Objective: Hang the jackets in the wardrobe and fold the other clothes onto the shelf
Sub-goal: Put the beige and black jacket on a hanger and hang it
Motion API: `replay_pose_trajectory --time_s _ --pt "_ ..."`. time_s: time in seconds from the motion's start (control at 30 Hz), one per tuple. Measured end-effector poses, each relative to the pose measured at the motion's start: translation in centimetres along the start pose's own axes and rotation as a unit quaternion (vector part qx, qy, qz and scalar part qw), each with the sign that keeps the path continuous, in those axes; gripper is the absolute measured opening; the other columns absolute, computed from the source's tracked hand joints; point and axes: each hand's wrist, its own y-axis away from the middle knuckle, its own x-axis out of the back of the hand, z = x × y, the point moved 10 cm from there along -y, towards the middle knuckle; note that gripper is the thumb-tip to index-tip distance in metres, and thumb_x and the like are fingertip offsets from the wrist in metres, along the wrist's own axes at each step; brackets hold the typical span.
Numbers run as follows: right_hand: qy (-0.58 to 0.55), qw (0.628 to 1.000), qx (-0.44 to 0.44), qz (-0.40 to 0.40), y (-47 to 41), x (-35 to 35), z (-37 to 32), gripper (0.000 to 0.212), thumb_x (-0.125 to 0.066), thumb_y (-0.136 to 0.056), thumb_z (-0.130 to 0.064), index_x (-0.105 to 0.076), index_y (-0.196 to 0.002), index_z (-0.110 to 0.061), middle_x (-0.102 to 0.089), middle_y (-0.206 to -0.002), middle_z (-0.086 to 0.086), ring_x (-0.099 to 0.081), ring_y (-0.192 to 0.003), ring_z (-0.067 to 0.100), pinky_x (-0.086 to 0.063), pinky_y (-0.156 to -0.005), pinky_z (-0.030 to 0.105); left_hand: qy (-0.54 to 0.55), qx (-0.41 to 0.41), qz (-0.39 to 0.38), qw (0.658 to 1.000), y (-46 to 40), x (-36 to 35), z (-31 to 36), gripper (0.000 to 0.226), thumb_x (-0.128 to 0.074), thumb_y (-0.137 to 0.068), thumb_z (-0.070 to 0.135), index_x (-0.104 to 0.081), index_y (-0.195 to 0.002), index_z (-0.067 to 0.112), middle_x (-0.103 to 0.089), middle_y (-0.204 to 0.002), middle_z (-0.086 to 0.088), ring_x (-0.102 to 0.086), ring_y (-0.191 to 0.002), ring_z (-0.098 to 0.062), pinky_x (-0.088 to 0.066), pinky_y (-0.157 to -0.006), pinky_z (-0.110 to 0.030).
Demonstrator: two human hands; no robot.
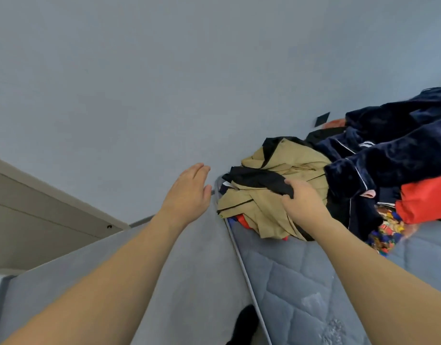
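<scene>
Two bare arms reach toward a heap of clothes (pixel 339 180) piled on a quilted blue-grey mattress (pixel 301 282) against a pale blue wall (pixel 164 70). The person's right hand (pixel 302 201) grips a black piece of fabric (pixel 259 179) lying on a tan jacket (pixel 271 202) at the near edge of the heap, fingers curled over the cloth. The left hand (pixel 189 192) hangs in the air just left of the pile, fingers straight and together, holding nothing. Behind the tan jacket lie a dark navy velvet garment (pixel 388 155) with thin white piping, a red garment (pixel 426 202) and a multicoloured patterned one (pixel 386 232). A small dark plate (pixel 322 119) sits on the wall beyond the heap. At lower left, a beige panelled surface (pixel 40 220) meets the wall.
</scene>
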Motion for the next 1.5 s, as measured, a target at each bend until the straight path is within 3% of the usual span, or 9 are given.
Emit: replay_pose_trajectory --time_s 0.33,0.5,0.7,0.8,0.9,1.1,1.33,1.43,1.5 --pt "0.007 0.982 -0.183 0.037 -16.8 -1.3 23.5 0.074 -0.056 -0.09 -0.017 -0.02 -0.155 -0.017 -0.019 -0.159 0.007 -0.03 -0.141 0.035 -0.033 -0.111 0.043 -0.022 -0.075 -0.166 0.983 -26.2 -26.2 9.1 0.092 -0.059 -0.09 0.036 0.004 -0.157 0.03 -0.003 -0.165 -0.005 -0.004 -0.152 -0.031 -0.007 -0.123 -0.05" --pt "-0.093 0.956 -0.269 0.069 -20.6 -5.5 32.7 0.09 -0.063 -0.088 -0.03 -0.003 -0.156 -0.027 -0.015 -0.16 0.007 -0.031 -0.14 0.034 -0.034 -0.111 0.05 -0.109 -0.045 -0.212 0.97 -30.7 -36.2 7.2 0.087 -0.058 -0.089 0.058 -0.007 -0.155 0.035 -0.031 -0.153 -0.011 -0.031 -0.134 -0.037 -0.033 -0.11 -0.051" --pt "-0.039 0.919 -0.385 0.079 -21.2 -9.7 39.1 0.088 -0.063 -0.081 -0.057 -0.018 -0.151 -0.027 -0.025 -0.154 0.014 -0.03 -0.139 0.037 -0.023 -0.113 0.058 -0.292 -0.2 0.078 0.932 -33.5 -35.1 12.7 0.091 -0.058 -0.071 0.067 -0.034 -0.148 0.025 -0.016 -0.157 -0.019 -0.008 -0.148 -0.044 0.008 -0.115 -0.066" --pt "-0.019 0.922 -0.378 0.088 -22.1 -11.1 40.2 0.093 -0.064 -0.08 -0.061 -0.014 -0.151 -0.029 -0.01 -0.158 0.015 -0.013 -0.147 0.035 -0.01 -0.117 0.059 -0.269 -0.247 0.008 0.931 -36.4 -38.5 16.3 0.106 -0.053 -0.07 0.074 -0.011 -0.156 0.029 -0.025 -0.159 -0.014 -0.01 -0.149 -0.042 0.014 -0.113 -0.064" --pt "-0.016 0.923 -0.374 0.091 -22.8 -12.7 41.4 0.097 -0.06 -0.08 -0.068 -0.004 -0.151 -0.031 0.01 -0.159 0.014 0.007 -0.15 0.03 0.003 -0.117 0.057 -0.177 -0.213 -0.157 0.948 -37.0 -44.3 16.7 0.091 -0.057 -0.082 0.058 -0.012 -0.155 0.029 -0.047 -0.142 -0.011 -0.041 -0.132 -0.036 -0.016 -0.117 -0.055" --pt "-0.012 0.933 -0.345 0.102 -23.0 -15.0 42.9 0.094 -0.047 -0.083 -0.075 0.001 -0.151 -0.032 0.027 -0.157 0.009 0.03 -0.144 0.022 0.018 -0.113 0.054 0.0 -0.225 -0.097 0.97 -32.7 -43.3 15.5 0.021 -0.056 -0.081 0.04 -0.048 -0.091 0.024 -0.054 -0.076 0.004 -0.05 -0.081 -0.024 -0.035 -0.063 -0.037" --pt "-0.287 0.895 -0.204 0.275 -19.9 -12.7 38.0 0.023 -0.055 -0.088 -0.022 -0.06 -0.111 -0.02 -0.043 -0.141 0.003 -0.037 -0.135 0.024 -0.027 -0.116 0.034 0.123 -0.061 -0.335 0.932 -24.4 -39.1 7.4 0.058 -0.05 -0.073 0.086 -0.071 -0.085 0.034 -0.072 -0.071 0.013 -0.066 -0.063 -0.001 -0.052 -0.06 -0.027" --pt "-0.579 0.751 -0.147 0.28 -18.7 -13.1 33.8 0.048 -0.051 -0.078 -0.032 -0.057 -0.125 -0.023 -0.06 -0.126 0.002 -0.058 -0.116 0.017 -0.047 -0.091 0.025 0.218 0.067 -0.417 0.88 -22.6 -38.1 3.1 0.036 -0.062 -0.083 0.068 -0.073 -0.105 0.042 -0.076 -0.099 0.01 -0.072 -0.094 -0.009 -0.053 -0.093 -0.038" --pt "-0.598 0.754 -0.164 0.217 -19.6 -13.4 31.1 0.079 -0.06 -0.071 -0.062 -0.038 -0.143 -0.037 -0.06 -0.125 -0.013 -0.058 -0.116 0.011 -0.047 -0.091 0.028 0.141 0.033 -0.412 0.899 -21.8 -37.7 2.0 0.034 -0.06 -0.093 0.055 -0.058 -0.126 0.049 -0.069 -0.117 0.02 -0.064 -0.111 -0.008 -0.046 -0.104 -0.037"
